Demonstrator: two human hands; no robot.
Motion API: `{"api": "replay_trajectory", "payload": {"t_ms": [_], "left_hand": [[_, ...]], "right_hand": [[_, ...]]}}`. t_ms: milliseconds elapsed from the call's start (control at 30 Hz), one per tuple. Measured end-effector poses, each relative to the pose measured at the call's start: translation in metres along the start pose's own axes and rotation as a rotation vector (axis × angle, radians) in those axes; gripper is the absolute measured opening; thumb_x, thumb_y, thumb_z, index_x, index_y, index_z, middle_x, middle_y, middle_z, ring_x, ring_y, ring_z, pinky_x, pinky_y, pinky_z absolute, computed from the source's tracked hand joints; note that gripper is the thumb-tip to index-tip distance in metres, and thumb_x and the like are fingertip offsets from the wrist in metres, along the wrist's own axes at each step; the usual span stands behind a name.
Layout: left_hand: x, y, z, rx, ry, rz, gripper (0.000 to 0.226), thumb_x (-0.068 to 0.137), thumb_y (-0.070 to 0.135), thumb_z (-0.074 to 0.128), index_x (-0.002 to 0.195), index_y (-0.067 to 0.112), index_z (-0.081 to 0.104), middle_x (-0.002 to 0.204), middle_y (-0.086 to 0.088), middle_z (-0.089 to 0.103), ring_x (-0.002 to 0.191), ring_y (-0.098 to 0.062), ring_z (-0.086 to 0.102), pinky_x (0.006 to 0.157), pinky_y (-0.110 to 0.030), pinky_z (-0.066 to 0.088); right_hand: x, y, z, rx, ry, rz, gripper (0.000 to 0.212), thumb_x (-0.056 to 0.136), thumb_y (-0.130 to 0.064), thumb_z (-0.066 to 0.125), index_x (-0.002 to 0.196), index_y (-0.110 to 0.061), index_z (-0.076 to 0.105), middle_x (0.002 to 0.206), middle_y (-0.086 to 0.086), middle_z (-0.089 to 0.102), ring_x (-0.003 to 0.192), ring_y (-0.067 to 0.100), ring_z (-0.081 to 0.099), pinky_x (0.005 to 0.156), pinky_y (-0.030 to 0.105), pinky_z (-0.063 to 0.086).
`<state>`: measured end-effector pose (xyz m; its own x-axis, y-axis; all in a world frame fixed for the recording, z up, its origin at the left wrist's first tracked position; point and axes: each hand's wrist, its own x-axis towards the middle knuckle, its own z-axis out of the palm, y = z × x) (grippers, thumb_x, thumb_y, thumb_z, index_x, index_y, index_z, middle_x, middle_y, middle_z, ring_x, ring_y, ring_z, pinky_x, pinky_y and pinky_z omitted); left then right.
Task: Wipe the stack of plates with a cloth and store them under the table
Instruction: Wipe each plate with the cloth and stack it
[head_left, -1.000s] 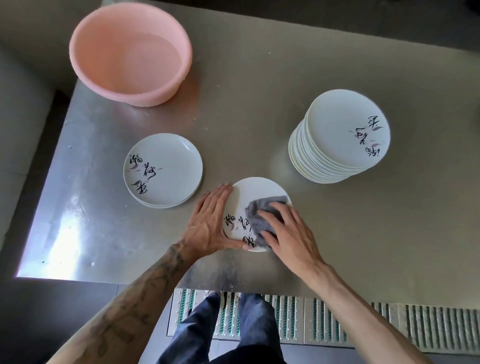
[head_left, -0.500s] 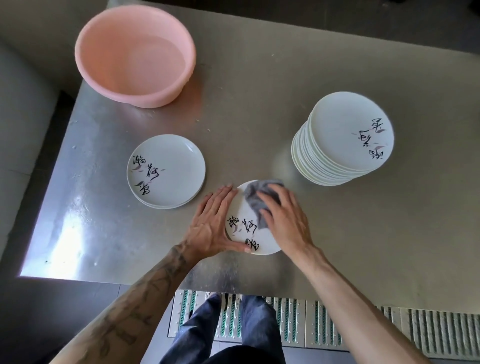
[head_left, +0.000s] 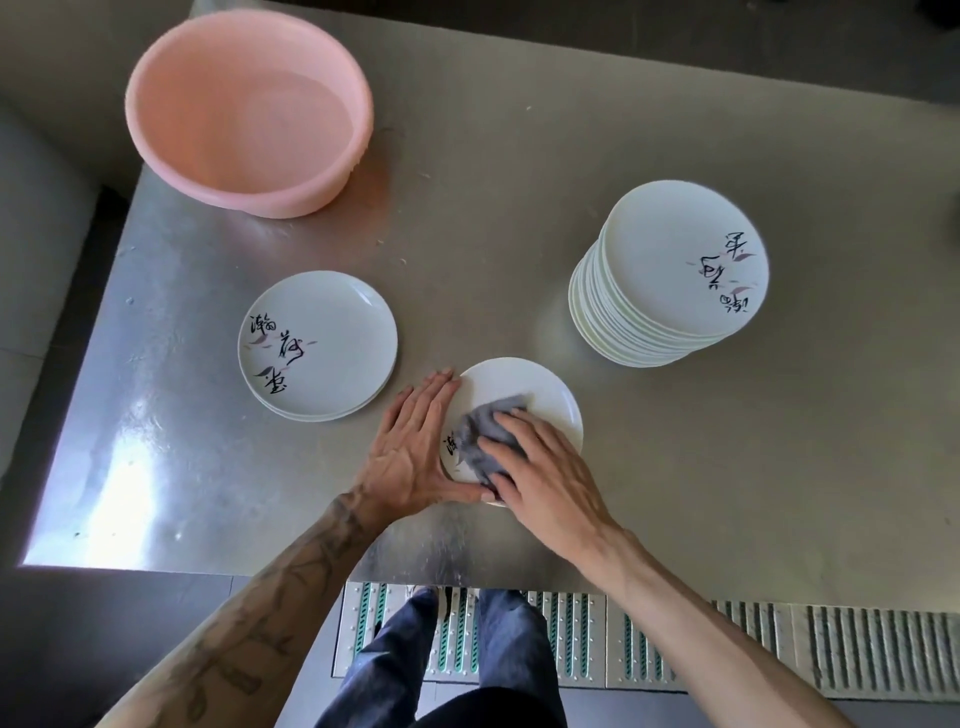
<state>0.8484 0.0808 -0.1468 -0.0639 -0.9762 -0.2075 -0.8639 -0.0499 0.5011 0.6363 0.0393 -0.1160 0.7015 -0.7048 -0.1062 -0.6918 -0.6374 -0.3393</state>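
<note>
Since the earlier frame, grey crumpled cloth and right hand are back from the plate's far rim to its near-left part; lettering mostly covered again. Left hand unmoved.

Near edge of the brushed steel table, centre: single white round plate with black calligraphy lies flat. Right hand rests palm-down on the cloth, fingers together and curled over it, pressing it to the plate face. Left hand lies flat against the plate's left rim, fingers straight and together, thumb tucked along the near rim.

Just left of it, slightly further in: short stack of white plates with the same calligraphy, only a few high, not touching the wiped plate; left fingertips end just beside it.

Right side, mid-depth: tall stack of white plates, top one leaning slightly, well apart from the hands.

Far left corner: pink round plastic basin, upright, overhanging the table's left edge; cannot tell whether it holds water.

Below the near edge: dark trousers and a ribbed floor grating.
</note>
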Motion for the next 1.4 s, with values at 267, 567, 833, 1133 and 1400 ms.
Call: {"api": "replay_trajectory", "payload": {"t_ms": [267, 567, 833, 1133, 1400], "left_hand": [[0.0, 0.002, -0.002, 0.004, -0.021, -0.005, 0.148, 0.054, 0.101, 0.059, 0.163, 0.01, 0.018, 0.172, -0.004, 0.012, 0.159, -0.016, 0.008, 0.13, -0.04, 0.001], [0.0, 0.003, -0.004, -0.008, -0.021, 0.0, 0.147, 0.055, 0.1, 0.06, 0.162, 0.009, 0.019, 0.172, -0.005, 0.014, 0.159, -0.016, 0.01, 0.129, -0.038, 0.001], [0.0, 0.004, -0.005, -0.009, 0.007, 0.007, 0.144, 0.057, 0.097, 0.065, 0.161, 0.007, 0.022, 0.17, -0.006, 0.02, 0.158, -0.016, 0.015, 0.13, -0.04, 0.009], [0.0, 0.003, -0.004, -0.016, -0.014, -0.008, 0.147, 0.056, 0.099, 0.064, 0.162, 0.007, 0.02, 0.171, -0.005, 0.016, 0.158, -0.017, 0.014, 0.129, -0.038, 0.003], [0.0, 0.003, -0.004, 0.006, -0.02, 0.005, 0.146, 0.057, 0.098, 0.062, 0.162, 0.007, 0.018, 0.172, -0.004, 0.013, 0.159, -0.017, 0.009, 0.13, -0.041, 0.005]], "right_hand": [[-0.029, -0.006, -0.003, 0.038, -0.013, 0.187, 0.049, 0.092, -0.025, 0.069, 0.14, -0.017, 0.06, 0.154, 0.006, 0.045, 0.137, 0.025, 0.048, 0.111, 0.043, 0.046], [-0.014, 0.014, 0.0, 0.02, 0.003, 0.202, 0.057, 0.095, -0.02, 0.069, 0.148, -0.012, 0.051, 0.163, 0.006, 0.033, 0.144, 0.022, 0.041, 0.116, 0.041, 0.041], [0.038, -0.006, 0.004, 0.136, -0.017, 0.021, 0.056, 0.091, -0.019, 0.075, 0.143, -0.011, 0.056, 0.159, 0.007, 0.039, 0.139, 0.025, 0.045, 0.108, 0.045, 0.046], [-0.03, 0.009, -0.004, 0.074, 0.054, 0.268, 0.05, 0.093, -0.024, 0.068, 0.142, -0.016, 0.057, 0.152, 0.001, 0.046, 0.133, 0.019, 0.049, 0.112, 0.037, 0.044], [-0.009, -0.014, 0.013, 0.148, 0.041, 0.079, 0.051, 0.09, -0.009, 0.073, 0.138, -0.017, 0.062, 0.155, -0.003, 0.045, 0.137, 0.016, 0.05, 0.111, 0.035, 0.046]]}}
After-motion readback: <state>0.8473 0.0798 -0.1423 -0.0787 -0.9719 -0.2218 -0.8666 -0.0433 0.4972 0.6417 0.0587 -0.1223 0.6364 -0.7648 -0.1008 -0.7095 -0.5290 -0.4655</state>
